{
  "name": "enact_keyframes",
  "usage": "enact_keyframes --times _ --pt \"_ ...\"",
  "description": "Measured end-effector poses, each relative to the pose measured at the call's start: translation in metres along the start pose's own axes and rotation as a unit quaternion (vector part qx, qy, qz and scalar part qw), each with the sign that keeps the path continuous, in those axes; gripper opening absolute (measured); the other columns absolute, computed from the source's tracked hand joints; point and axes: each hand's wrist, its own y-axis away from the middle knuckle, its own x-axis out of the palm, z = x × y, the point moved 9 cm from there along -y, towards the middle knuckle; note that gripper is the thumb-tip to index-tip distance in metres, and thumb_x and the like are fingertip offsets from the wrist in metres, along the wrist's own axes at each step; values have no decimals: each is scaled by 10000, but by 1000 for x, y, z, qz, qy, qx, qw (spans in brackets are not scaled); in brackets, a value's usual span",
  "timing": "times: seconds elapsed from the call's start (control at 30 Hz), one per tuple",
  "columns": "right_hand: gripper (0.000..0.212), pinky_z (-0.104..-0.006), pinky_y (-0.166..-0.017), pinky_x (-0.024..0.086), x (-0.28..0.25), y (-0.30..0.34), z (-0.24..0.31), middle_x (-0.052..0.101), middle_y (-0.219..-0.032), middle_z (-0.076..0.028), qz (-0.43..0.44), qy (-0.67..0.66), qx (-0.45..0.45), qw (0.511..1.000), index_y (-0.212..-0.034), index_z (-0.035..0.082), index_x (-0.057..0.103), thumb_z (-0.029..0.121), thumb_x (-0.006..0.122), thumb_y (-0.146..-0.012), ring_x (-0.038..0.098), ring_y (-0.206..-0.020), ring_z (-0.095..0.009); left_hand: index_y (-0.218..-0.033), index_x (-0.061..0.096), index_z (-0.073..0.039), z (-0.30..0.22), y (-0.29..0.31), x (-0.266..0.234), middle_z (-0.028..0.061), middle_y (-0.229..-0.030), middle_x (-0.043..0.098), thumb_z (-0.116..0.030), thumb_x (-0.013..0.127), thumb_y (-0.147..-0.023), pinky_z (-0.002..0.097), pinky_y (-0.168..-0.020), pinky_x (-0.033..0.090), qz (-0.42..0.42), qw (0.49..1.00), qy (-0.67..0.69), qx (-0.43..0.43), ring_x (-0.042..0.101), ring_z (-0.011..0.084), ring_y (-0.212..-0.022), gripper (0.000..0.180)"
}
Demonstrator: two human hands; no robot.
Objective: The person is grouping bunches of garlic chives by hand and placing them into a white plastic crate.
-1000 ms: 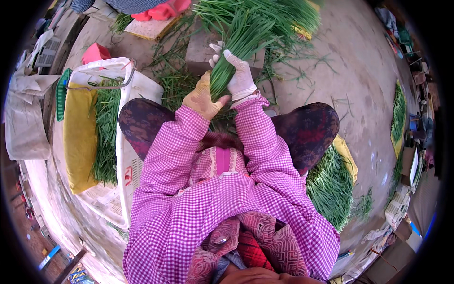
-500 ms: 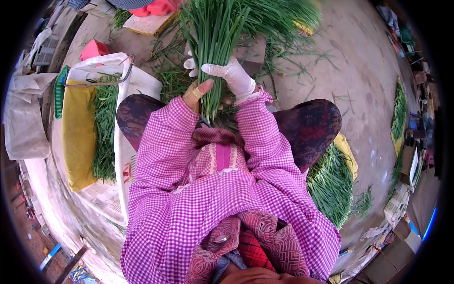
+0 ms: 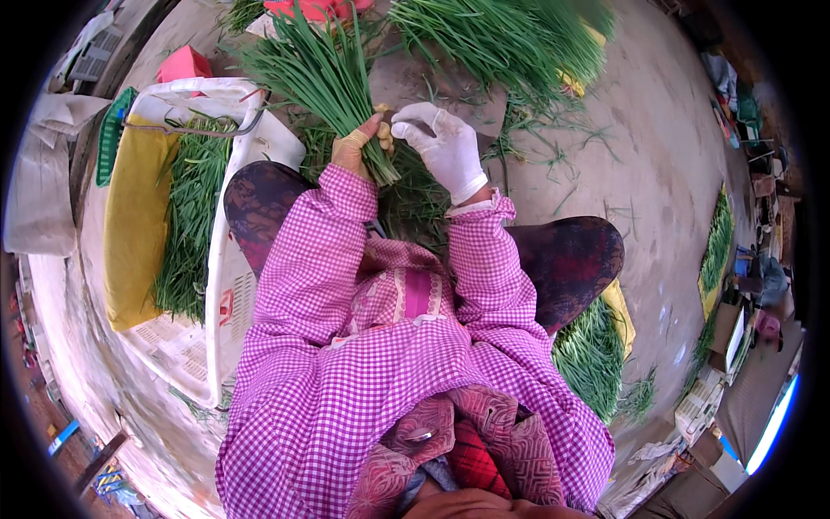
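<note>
Left hand (image 3: 353, 149) is clamped round the cut ends of the chive bunch (image 3: 324, 82), blades fanning up and away-left, while the gloved right hand (image 3: 441, 143) pinches something small just beside those ends.

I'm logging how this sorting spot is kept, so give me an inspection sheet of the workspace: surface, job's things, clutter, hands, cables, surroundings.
Surface: bare concrete floor, dusty, with stray green blades on it.
Job's things: bunch of green chives fanning up and to the left; a larger chive heap lies beyond it.
Clutter: white crate on the left holding a yellow cloth and more chives; loose chives by the right knee.
Hands: left hand, bare, shut around the bunch's lower end; right hand, in a white glove, fingers pinching at that end.
Cables: nothing seen.
Surroundings: pink box at upper left; boxes and goods along the right rim, too small to tell.
</note>
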Motion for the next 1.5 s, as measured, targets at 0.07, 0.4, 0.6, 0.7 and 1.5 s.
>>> enact_keyframes --times 0.07,0.4,0.6,0.7,1.5 --pt "137 -272 -689 467 11 7 30 657 -817 -27 19 48 -89 995 -886 81 661 111 700 -758 603 -720 -164 -1131 551 19 -8 0 -6 68 -748 583 -81 624 -846 310 -597 476 -71 997 4 9 560 174 -638 310" --pt "182 -374 -622 426 65 13 46 556 -701 -48 55 381 -167 908 -803 119 536 209 671 -721 557 -666 -247 -1059 611 -25 -9 -2 -25 67 -790 634 -146 694 -796 320 -649 500 -135 990 12 48 601 179 -692 301" --pt "111 -380 -609 434 72 12 38 560 -679 -66 40 465 -160 870 -758 104 533 182 612 -759 565 -647 -253 -1103 591 -100 2 -7 -24 53 -859 628 -168 686 -800 379 -698 515 -94 995 23 24 616 216 -761 325" --pt "100 -389 -595 440 65 13 46 553 -647 -61 25 414 -186 891 -711 107 527 162 600 -752 566 -621 -262 -1110 585 -94 5 -9 -23 63 -869 630 -155 658 -822 371 -693 515 -74 997 28 16 614 217 -751 304" --pt "145 -255 -593 463 13 12 8 663 -782 -41 65 -142 71 985 -955 98 677 123 642 -816 570 -611 -113 -981 613 4 22 12 -1 117 -767 634 46 638 -753 326 -496 494 -65 992 -105 6 599 217 -584 234"
